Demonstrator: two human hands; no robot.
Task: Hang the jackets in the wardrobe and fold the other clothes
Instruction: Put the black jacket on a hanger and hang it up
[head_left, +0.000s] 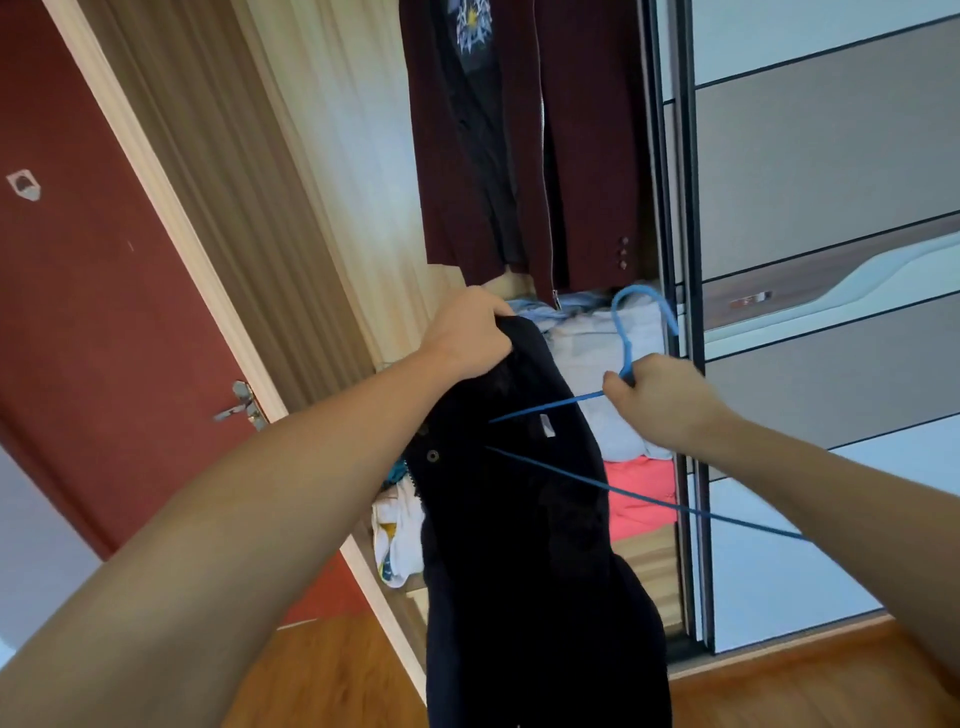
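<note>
A black jacket (524, 530) hangs in front of the open wardrobe. My left hand (470, 335) grips its top edge. My right hand (657, 397) holds a blue hanger (631, 338) just below its hook. One arm of the hanger runs into the jacket's opening, and its lower bar sticks out to the right. A maroon jacket (519, 140) hangs on the wardrobe rail above, with a dark printed shirt inside it.
Piled clothes lie on the wardrobe shelf: pale blue (597, 353), pink (641, 493) and white printed (397, 540). The sliding wardrobe door (831, 260) stands at the right. A red room door (88, 312) with a handle is at the left. The floor is wood.
</note>
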